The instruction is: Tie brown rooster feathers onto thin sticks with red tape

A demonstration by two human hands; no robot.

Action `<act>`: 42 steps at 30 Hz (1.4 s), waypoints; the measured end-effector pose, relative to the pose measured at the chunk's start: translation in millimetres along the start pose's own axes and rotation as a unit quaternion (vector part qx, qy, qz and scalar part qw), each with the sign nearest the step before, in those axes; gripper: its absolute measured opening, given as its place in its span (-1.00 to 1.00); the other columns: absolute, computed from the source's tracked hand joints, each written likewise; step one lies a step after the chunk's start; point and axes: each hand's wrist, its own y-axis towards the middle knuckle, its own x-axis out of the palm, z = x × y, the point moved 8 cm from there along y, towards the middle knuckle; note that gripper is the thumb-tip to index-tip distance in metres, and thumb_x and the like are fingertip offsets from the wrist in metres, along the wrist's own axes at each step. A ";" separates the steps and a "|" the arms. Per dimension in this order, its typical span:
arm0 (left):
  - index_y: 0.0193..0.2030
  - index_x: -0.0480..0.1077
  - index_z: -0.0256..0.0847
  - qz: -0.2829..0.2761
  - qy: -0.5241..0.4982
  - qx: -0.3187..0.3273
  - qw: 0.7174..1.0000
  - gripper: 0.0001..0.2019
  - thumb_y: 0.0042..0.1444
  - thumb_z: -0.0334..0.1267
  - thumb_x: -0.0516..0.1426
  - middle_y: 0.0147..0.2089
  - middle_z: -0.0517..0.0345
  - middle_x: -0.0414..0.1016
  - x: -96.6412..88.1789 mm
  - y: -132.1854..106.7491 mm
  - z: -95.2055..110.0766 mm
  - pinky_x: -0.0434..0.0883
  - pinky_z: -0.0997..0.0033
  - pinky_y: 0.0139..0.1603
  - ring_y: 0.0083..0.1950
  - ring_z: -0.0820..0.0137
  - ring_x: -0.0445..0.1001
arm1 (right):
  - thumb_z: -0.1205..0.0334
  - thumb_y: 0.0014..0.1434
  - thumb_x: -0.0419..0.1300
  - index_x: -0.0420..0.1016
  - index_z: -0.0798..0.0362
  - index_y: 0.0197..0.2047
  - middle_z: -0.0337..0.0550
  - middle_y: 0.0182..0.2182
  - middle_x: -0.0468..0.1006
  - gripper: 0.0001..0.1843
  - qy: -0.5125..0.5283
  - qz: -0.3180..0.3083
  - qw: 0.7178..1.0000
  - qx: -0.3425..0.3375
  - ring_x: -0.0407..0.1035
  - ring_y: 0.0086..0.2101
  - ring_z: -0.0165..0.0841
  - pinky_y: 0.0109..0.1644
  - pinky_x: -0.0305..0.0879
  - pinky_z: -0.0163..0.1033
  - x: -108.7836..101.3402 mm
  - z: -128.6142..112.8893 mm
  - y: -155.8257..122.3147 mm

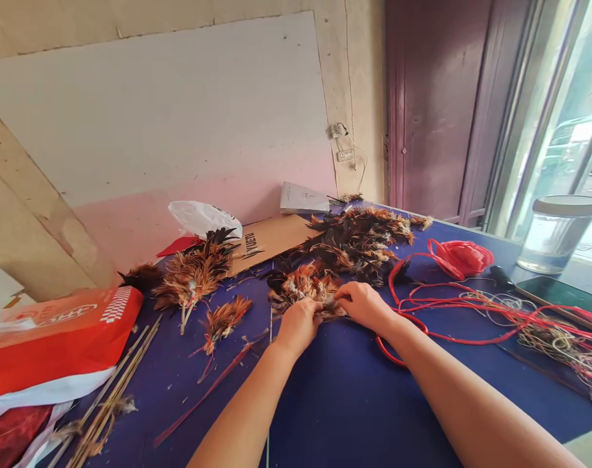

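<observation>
Brown and black feathers [308,281] lie in a bunch on the blue table, directly in front of my hands. My left hand [298,325] is closed at the near edge of this bunch, thumb and fingers pinching feathers. Close by on the right, my right hand [367,304] has its fingertips pinched together on the bunch's right edge. What lies exactly between the fingertips is too small to make out. A larger heap of dark and rust feathers [359,240] spreads behind. To the left are a feather bundle on sticks [191,279] and a smaller tied feather bundle [222,325].
Red cord [464,260] and tangled pale string [559,344] cover the right side, near a phone [564,296] and a lidded water jar [552,237]. Thin sticks [120,383] and a red-white bag [62,338] lie left. Cardboard [271,240] is behind.
</observation>
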 end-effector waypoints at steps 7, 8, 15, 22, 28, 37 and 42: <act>-0.47 0.47 -0.24 0.026 -0.136 -0.145 0.980 -0.86 -0.08 -0.38 0.06 -0.56 0.15 0.42 1.0 3.5 -38.2 0.27 0.41 -0.34 -0.45 0.39 0.38 | 0.35 -0.03 0.03 0.53 0.03 -0.36 -0.19 -0.39 0.56 -0.75 0.043 0.025 0.999 0.012 0.39 -0.35 -0.38 -0.24 0.21 -0.36 -3.7 0.6 1.9; -0.45 0.47 -0.25 0.025 -0.158 -0.163 0.974 -0.86 -0.08 -0.36 0.06 -0.60 0.18 0.39 2.4 2.5 -42.0 0.26 0.45 -0.41 -0.50 0.42 0.36 | 0.34 -0.03 0.03 0.53 0.03 -0.36 -0.20 -0.40 0.56 -0.75 0.049 0.025 0.998 0.012 0.39 -0.36 -0.38 -0.25 0.21 -0.36 -3.6 0.3 1.9; -0.40 0.40 -0.30 -0.002 -0.323 -0.270 0.907 -0.88 -0.05 -0.32 0.07 -0.70 0.29 0.27 13.4 -8.1 -55.8 0.11 0.59 -0.67 -0.66 0.54 0.25 | 0.29 -0.03 0.04 0.52 0.04 -0.42 -0.22 -0.45 0.54 -0.78 0.075 0.022 0.997 0.022 0.36 -0.44 -0.40 -0.34 0.21 -0.36 -0.2 -2.8 0.7; -0.44 0.37 -0.31 -0.023 -0.425 -0.283 0.860 -0.82 -0.16 -0.22 0.17 -0.64 0.26 0.33 11.3 -11.9 -51.5 0.07 0.61 -0.69 -0.66 0.59 0.22 | 0.34 -0.05 0.10 0.42 0.00 -0.10 -0.13 -0.11 0.44 -0.62 0.070 0.044 0.993 -0.087 0.31 -0.14 -0.33 -0.05 0.17 -0.25 -4.3 -31.7 -4.8; -0.52 0.38 -0.32 -0.044 -0.437 -0.273 0.856 -0.74 -0.26 -0.13 0.23 -0.67 0.27 0.30 9.4 -11.8 -42.9 0.03 0.61 -0.69 -0.67 0.60 0.21 | 0.32 -0.13 0.19 0.31 0.01 0.02 -0.07 -0.08 0.43 -0.44 0.038 -0.033 0.992 -0.119 0.23 -0.04 -0.21 0.03 0.10 -0.10 14.0 -38.0 -9.0; -0.45 0.41 -0.33 -0.059 -0.459 -0.243 0.853 -0.71 -0.26 -0.12 0.25 -0.62 0.25 0.36 7.0 -9.8 -34.7 0.08 0.61 -0.65 -0.64 0.61 0.24 | 0.29 0.01 0.06 0.51 0.06 -0.27 -0.22 -0.32 0.55 -0.76 0.261 -0.059 0.963 -0.017 0.40 -0.31 -0.39 -0.19 0.27 -0.35 18.9 -24.4 -3.3; -0.45 0.38 -0.33 -0.067 -0.475 -0.225 0.848 -0.67 -0.30 -0.13 0.28 -0.59 0.22 0.39 6.1 -8.9 -29.5 0.15 0.60 -0.62 -0.60 0.57 0.31 | 0.27 -0.03 0.08 0.53 0.10 -0.37 -0.22 -0.44 0.54 -0.79 0.255 -0.059 0.965 0.013 0.38 -0.42 -0.41 -0.34 0.26 -0.39 22.5 -18.1 -2.1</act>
